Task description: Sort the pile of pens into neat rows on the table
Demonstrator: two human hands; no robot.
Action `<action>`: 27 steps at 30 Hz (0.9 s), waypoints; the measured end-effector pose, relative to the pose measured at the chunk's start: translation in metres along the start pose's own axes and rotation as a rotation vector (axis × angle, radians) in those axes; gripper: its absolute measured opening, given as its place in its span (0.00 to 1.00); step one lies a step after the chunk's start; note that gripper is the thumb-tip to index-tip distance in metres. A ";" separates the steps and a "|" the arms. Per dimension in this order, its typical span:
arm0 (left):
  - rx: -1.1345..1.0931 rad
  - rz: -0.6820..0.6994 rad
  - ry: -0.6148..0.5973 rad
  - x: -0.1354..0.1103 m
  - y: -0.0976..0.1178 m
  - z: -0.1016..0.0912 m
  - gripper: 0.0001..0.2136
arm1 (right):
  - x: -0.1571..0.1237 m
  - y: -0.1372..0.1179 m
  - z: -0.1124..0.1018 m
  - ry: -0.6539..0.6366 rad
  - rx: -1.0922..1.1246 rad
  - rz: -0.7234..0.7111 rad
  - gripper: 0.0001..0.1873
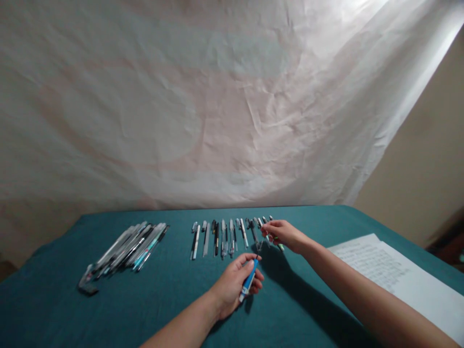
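My left hand is closed around a slim blue and white tube with a thin dark tip. The tube slants, its tip pointing up and away from me, above the cloth. Farther off, my right hand hangs over the right end of a row of pens, thumb and fingertips pinched together. What lies between those fingertips is too small to make out. The row holds several pens side by side, among them a white-bodied pen and a black pen. My right fingers partly hide the pens at that end.
A pile of pens and clear barrels lies to the left, with a dark-ended piece at its near end. Sheets of paper with writing rest on the right. The table wears a green cloth; a pale sheet hangs behind.
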State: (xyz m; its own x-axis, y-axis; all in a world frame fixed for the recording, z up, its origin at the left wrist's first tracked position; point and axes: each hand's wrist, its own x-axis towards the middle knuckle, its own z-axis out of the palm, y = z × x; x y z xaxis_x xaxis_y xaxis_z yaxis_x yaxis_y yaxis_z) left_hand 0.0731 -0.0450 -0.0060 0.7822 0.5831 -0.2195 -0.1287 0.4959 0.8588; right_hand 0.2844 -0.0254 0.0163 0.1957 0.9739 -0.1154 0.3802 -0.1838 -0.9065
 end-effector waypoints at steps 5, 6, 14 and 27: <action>-0.004 0.003 0.004 0.000 0.000 0.000 0.16 | -0.053 -0.007 0.027 -0.157 0.573 0.050 0.18; -0.001 0.003 0.007 0.000 0.000 0.001 0.16 | -0.058 -0.007 0.030 -0.155 0.594 0.041 0.17; 0.053 0.010 -0.011 0.000 0.001 0.002 0.15 | -0.060 -0.010 0.036 -0.100 0.560 -0.059 0.15; 0.080 0.006 -0.018 -0.002 0.003 0.004 0.16 | 0.045 0.051 -0.053 0.265 -0.248 0.068 0.06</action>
State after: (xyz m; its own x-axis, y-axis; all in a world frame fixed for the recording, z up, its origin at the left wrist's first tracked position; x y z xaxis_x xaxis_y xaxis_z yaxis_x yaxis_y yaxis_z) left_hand 0.0740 -0.0469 -0.0008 0.7923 0.5739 -0.2071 -0.0845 0.4394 0.8943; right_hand 0.3599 0.0017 -0.0134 0.4428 0.8960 -0.0339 0.5594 -0.3056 -0.7705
